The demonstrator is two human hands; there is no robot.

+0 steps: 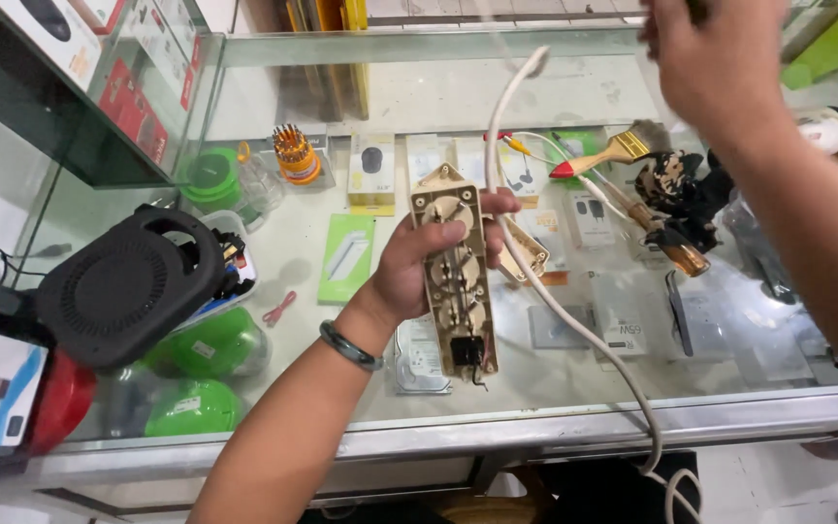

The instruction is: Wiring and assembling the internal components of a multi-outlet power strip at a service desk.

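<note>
I see 1 opened power strip (458, 277) gripped in left hand (409, 267) — right hand (715, 58) raised, blurred, grip can't tell; 1 white cable (574, 320).

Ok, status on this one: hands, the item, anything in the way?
Left hand grips opened beige power strip, internals exposed. Right hand raised, blurred; grip unclear. White cable trails off glass counter. Paintbrush lies clear.

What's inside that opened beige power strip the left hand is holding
The opened power strip shows metal contact strips running along its length, round socket mounts and a black part with loose wires at the lower end. The left hand and its fingers cover one edge; what lies behind can't be seen.
</note>
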